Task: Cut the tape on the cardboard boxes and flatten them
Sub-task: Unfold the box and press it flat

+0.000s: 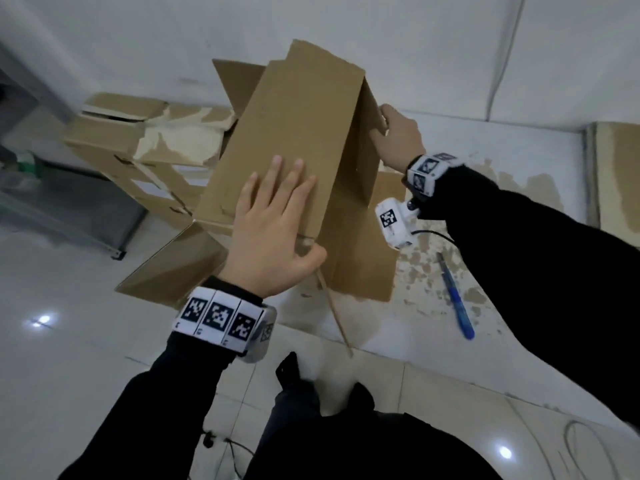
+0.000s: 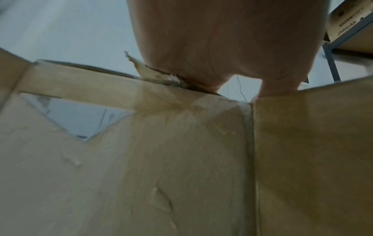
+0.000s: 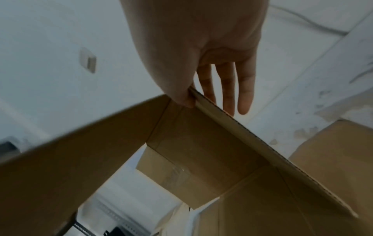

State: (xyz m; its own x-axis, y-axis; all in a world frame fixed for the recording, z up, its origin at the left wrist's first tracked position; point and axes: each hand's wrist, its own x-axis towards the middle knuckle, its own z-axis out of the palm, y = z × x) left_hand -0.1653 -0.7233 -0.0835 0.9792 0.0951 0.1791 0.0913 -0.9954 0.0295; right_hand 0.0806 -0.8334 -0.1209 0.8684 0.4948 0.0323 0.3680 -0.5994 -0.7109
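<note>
A brown cardboard box (image 1: 294,133) with both ends open is held up off the floor, partly skewed. My left hand (image 1: 273,233) lies flat on its near panel with fingers spread and straight. My right hand (image 1: 398,136) grips the right panel's edge, thumb inside (image 3: 185,99) and fingers (image 3: 244,95) outside. The left wrist view has my palm (image 2: 222,47) pressed on cardboard (image 2: 141,159) with peeling tape. A blue utility knife (image 1: 457,299) lies on the floor to the right, in neither hand.
Torn, taped cardboard boxes (image 1: 156,147) lie behind at left. Flat cardboard (image 1: 613,174) leans at the far right. A metal shelf frame (image 1: 69,216) stands at left. White wall behind, glossy tile floor (image 1: 69,358) below, my feet (image 1: 325,386) near the bottom.
</note>
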